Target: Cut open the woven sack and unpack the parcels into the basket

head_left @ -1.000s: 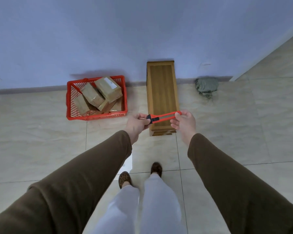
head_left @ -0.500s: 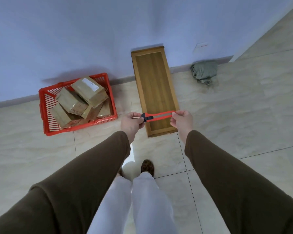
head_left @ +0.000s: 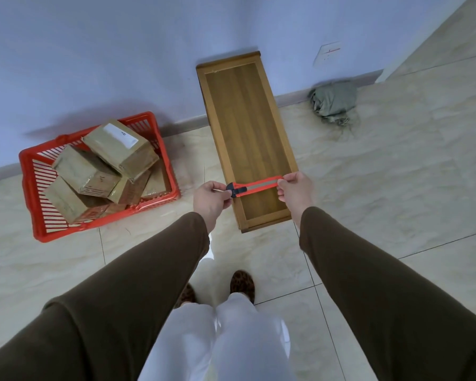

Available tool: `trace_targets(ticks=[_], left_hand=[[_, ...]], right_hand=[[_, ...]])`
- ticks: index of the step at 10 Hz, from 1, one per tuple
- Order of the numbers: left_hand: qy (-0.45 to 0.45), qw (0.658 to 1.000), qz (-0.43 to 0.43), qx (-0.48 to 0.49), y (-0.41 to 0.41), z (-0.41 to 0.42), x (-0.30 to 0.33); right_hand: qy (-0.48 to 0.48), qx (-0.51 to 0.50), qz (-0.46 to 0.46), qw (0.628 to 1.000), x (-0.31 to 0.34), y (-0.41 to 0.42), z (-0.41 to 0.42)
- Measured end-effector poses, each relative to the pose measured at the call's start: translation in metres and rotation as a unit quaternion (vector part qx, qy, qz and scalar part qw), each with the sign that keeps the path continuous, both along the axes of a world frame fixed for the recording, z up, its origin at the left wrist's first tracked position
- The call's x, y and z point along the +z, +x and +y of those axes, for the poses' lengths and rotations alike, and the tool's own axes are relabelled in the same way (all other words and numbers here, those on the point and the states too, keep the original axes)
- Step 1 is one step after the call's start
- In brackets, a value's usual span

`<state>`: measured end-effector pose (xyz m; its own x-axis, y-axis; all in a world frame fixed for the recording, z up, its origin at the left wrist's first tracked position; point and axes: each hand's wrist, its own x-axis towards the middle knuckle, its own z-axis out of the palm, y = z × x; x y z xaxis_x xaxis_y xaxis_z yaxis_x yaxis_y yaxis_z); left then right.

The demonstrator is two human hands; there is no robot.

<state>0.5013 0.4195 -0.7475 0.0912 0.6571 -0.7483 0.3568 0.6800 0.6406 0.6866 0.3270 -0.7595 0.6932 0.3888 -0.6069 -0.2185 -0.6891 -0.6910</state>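
Tiled floor, lilac wall; left hand, right hand each pinch cutter.

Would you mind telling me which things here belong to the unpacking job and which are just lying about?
Job: utility knife, held by left hand and right hand; red basket; parcels; crumpled sack.
Lying about: wooden stand; wall socket.

A long wooden bench stands end-on against the pale blue wall, a white wall socket to its right, on beige floor tiles
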Motion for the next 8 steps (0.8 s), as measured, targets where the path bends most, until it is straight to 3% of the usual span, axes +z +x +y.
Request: trace_targets(ticks=[6, 8], left_hand=[[0.014, 0.996, 0.044, -0.070, 0.001, 0.004, -0.016], [0.023, 0.993, 0.069, -0.092, -0.012, 0.007, 0.022]], right_hand=[[-0.039, 0.031, -0.017, 0.999, -0.003, 0.006, -0.003], [-0.043, 0.036, -0.041, 0.998, 0.041, 0.001, -0.006]])
